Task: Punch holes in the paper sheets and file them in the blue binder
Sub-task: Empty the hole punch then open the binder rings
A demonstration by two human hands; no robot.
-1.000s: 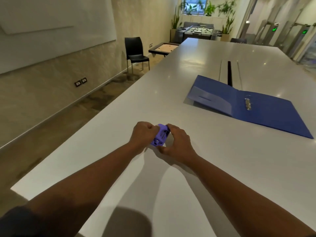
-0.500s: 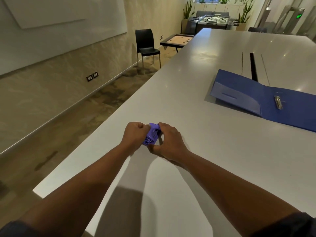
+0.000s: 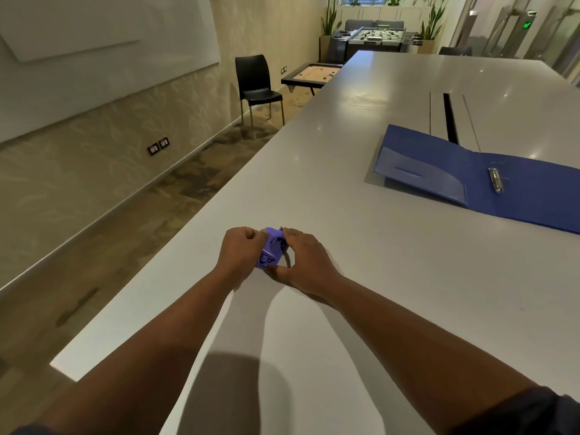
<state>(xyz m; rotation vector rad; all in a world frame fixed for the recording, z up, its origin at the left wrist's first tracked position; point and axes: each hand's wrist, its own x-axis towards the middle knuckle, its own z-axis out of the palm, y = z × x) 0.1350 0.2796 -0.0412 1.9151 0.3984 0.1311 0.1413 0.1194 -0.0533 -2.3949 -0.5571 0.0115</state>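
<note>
Gripping purple hole punch (image 3: pixel 272 248) | between left hand (image 3: pixel 240 252) | right hand (image 3: pixel 306 262)

Bare forearms, seemingly dark sleeves (image 3: pixel 527 412)

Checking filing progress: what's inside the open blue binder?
Inside the blue binder: a metal ring mechanism and a cover pocket. No sheets visible; its right end is cut off.

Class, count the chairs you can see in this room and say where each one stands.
2. One black chair stands on the floor by the left wall; the back of a second chair shows beyond the table's far end. Others may be hidden.
</note>
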